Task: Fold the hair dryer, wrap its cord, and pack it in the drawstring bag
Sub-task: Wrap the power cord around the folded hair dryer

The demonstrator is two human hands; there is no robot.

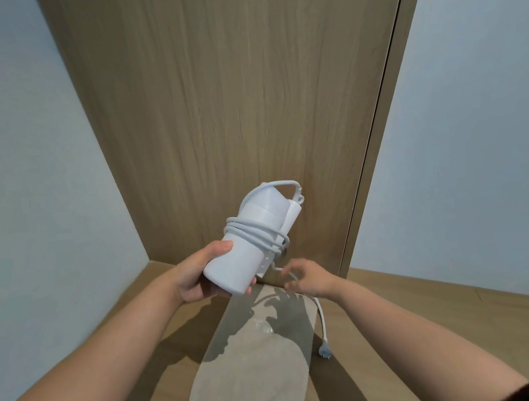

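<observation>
While the left hand [196, 278] holds the white plastic folded hair dryer [245, 252] above the far end of the flat beige fabric drawstring bag [257, 368], its fingers and thumb curl round the barrel's blunt end. Several turns of the white cord [259, 229] circle the dryer's body. The right hand [307, 277], also above the bag's far end, curls its fingers round the loose cord. The cord trails down the bag's right edge to the white plug [325, 350], which lies just beside the bag on the wooden tabletop [409, 331].
</observation>
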